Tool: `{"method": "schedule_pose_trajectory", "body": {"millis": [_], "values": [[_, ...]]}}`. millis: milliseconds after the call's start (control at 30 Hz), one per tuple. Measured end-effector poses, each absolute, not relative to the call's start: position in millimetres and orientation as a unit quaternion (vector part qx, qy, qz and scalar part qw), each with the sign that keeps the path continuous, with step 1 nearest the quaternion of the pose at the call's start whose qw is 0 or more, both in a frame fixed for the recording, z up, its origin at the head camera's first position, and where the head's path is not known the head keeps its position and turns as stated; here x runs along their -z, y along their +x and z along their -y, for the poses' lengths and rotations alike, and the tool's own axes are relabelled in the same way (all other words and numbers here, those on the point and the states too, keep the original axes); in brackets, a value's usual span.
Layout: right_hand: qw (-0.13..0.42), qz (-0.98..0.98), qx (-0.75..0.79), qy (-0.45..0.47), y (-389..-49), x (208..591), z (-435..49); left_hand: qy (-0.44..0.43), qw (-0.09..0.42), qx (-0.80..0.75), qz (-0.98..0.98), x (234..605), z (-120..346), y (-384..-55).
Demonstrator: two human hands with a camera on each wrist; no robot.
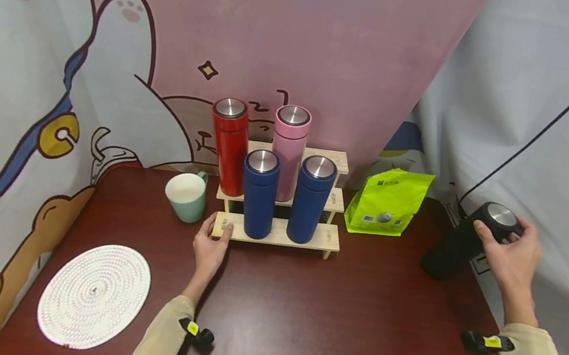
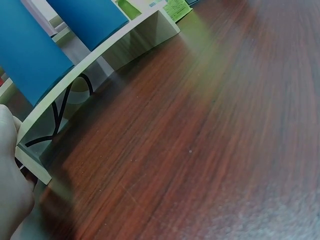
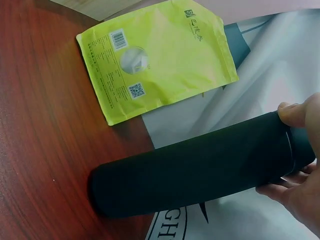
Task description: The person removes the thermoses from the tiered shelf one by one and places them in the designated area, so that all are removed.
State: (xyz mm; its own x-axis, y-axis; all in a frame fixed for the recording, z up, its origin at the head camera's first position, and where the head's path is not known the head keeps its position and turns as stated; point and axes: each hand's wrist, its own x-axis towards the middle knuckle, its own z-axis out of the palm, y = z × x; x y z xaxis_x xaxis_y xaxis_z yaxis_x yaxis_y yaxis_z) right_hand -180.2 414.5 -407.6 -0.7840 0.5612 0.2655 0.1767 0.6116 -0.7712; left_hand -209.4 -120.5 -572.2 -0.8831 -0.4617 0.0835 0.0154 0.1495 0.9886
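In the head view my right hand (image 1: 518,260) grips a black thermos (image 1: 455,249) around its top, below the silver lid disc. The thermos leans at the table's right side, its base at the tabletop. At the middle, my left hand (image 1: 208,253) holds the left end of a three-step wooden rack (image 1: 277,231), thumb at the lowest step's front. Two blue thermoses, one left (image 1: 259,198) and one right (image 1: 310,204), stand upright on that lowest step. Behind them are a red thermos (image 1: 230,155) and a pink thermos (image 1: 288,156).
A bright green pouch (image 1: 388,202) stands between the rack and the black thermos. To the rack's left is a pale green mug (image 1: 188,204). A round white woven mat (image 1: 94,296) lies at the front left. Printed cloth (image 1: 342,42) hangs along the table's back and sides.
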Motion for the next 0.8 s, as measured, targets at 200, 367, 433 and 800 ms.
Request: {"method": "schedule_pose_trajectory", "body": {"millis": [200, 367, 433, 800], "values": [[0.244, 0.864, -0.379, -0.225, -182, 414, -412, 0.155, 0.188, 0.633, 0.735, 573, 121, -209], [0.220, 0.868, -0.385, -0.224, -182, 415, -411, 0.156, 0.185, 0.631, 0.737, 573, 121, -209], [0.212, 0.873, -0.380, -0.221, -183, 414, -410, 0.157, 0.187, 0.631, 0.737, 573, 121, -210], [0.299, 0.846, -0.395, -0.198, -190, 395, -406, 0.151, 0.189, 0.636, 0.732, 572, 120, -209]]}}
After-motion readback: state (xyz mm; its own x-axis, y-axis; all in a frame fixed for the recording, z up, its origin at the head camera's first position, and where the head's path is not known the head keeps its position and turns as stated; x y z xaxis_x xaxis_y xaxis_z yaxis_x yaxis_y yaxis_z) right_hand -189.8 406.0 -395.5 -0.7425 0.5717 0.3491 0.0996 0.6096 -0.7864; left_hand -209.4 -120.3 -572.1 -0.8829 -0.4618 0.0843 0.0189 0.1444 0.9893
